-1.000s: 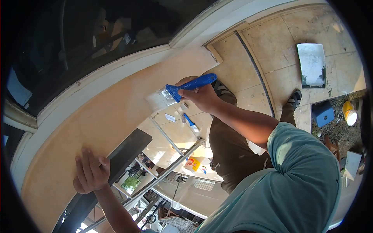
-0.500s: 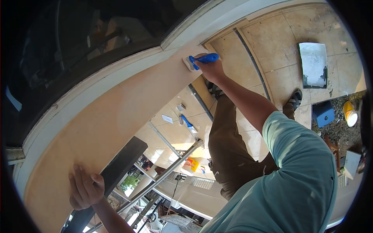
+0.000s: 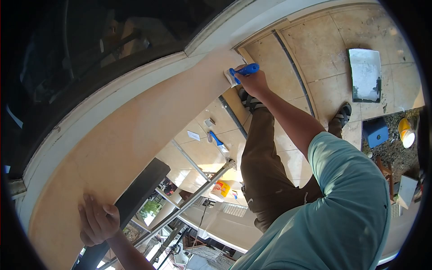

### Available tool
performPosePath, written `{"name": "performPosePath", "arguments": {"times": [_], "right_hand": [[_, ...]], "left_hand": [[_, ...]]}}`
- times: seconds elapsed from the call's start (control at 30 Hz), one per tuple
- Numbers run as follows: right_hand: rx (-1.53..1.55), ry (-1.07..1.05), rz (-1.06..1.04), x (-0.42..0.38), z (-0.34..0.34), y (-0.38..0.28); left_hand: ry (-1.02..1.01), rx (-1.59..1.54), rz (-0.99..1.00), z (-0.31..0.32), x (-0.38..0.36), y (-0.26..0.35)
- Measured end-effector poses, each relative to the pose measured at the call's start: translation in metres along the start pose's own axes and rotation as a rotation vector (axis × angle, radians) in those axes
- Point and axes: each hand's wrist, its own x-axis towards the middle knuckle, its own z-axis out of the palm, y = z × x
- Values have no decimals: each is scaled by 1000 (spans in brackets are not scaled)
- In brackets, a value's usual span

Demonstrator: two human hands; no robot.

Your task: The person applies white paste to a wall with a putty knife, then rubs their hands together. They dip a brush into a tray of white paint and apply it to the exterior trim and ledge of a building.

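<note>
My right hand [image 3: 252, 83] grips a paintbrush by its blue handle [image 3: 246, 69]. The pale bristles [image 3: 231, 78] press on the far end of a long beige wall surface [image 3: 135, 121], near its lower edge. At the near end of that surface, my left hand [image 3: 98, 221] rests with its fingers stretched out, the tips touching it, and holds nothing. A dark beam [image 3: 143, 181] runs just beside this hand.
Metal scaffold bars [image 3: 191, 161] cross below the wall. On the tiled floor lie another blue-handled brush [image 3: 218, 141] and a white-coated paint tray [image 3: 365, 74]. A yellow-and-white bucket [image 3: 219, 191], a blue container [image 3: 375, 132] and a yellow bucket [image 3: 406, 133] stand farther off. Dark glass [image 3: 112, 40] borders the wall.
My right hand has moved a little right and down with the paintbrush, its bristles now closer to the wall's lower edge. My left hand stays at nearly the same spot.
</note>
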Motion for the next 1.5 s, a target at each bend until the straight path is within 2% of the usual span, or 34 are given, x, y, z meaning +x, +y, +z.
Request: {"name": "performPosePath", "arguments": {"times": [0.07, 0.13, 0.17, 0.2, 0.23, 0.27, 0.3, 0.37, 0.43, 0.5, 0.57, 0.63, 0.67, 0.73, 0.87, 0.9, 0.97, 1.0, 1.07, 1.1, 1.17, 1.23, 1.3, 1.33, 1.4, 1.5], "right_hand": [[110, -37, -56, -49, 9, -60], [462, -128, -180, -89, 23, -105], [604, -198, -187, -110, 22, -136], [597, -342, -124, -127, 17, -164], [642, -386, -265, -138, 24, -175], [843, -413, -294, -149, 24, -193], [876, -486, -353, -153, 18, -203], [1037, -494, -394, -147, 23, -196], [1090, -520, -70, -120, 8, -164], [1021, -263, 82, -73, -12, -105], [859, 82, 94, -16, -30, -28], [680, 261, 65, 35, -34, 48], [679, 261, 61, 49, -33, 55], [97, 340, 69, 67, -27, 69], [-65, 176, 203, 95, 8, 74], [-62, 177, 206, 84, 12, 55], [162, 59, -10, 50, 16, 16], [155, 58, -10, 33, 12, 1], [698, -153, -20, 10, 1, -19], [690, -150, -19, 14, -6, -14], [843, 52, 83, 38, -24, 6], [740, 116, 66, 59, -29, 34], [48, 214, 193, 69, -28, 44], [56, 216, 192, 72, -23, 49], [-95, 87, 160, 62, -10, 46], [98, 33, 9, 15, 13, 11]], "left_hand": [[-10, 9, 1, -2, -1, -1], [-3, 0, 16, -1, -1, -1], [-7, 3, 19, -2, -1, -1], [0, -2, 9, -1, -1, -1], [10, -8, -4, -1, -1, 0], [3, -16, -10, -2, 0, 0], [9, -14, -17, -3, 1, 0], [3, -14, -10, -5, 3, 1], [11, -14, -2, -4, 3, -1], [16, -14, -1, -1, 0, 0], [19, -3, -25, 1, -4, 0], [-8, -22, -22, -2, -1, 0], [-6, -15, -20, -3, 0, 0], [-15, 0, -7, -3, -3, -1], [-23, 34, 35, -3, -1, -2], [-24, 36, 29, -4, 0, 0], [-26, 37, 16, -3, 0, 0], [-27, 25, 8, -3, -1, -1], [-27, 5, -6, -3, -3, 0], [-34, 3, -7, -3, -3, 0], [-34, 5, -13, -3, -3, 0], [-25, -10, -22, -3, -4, 0], [-26, -4, -24, -2, -5, 0], [-33, -4, -20, -2, -4, 0], [-29, 10, 6, -2, -1, 0], [-35, 25, 22, -5, 0, 0]]}}
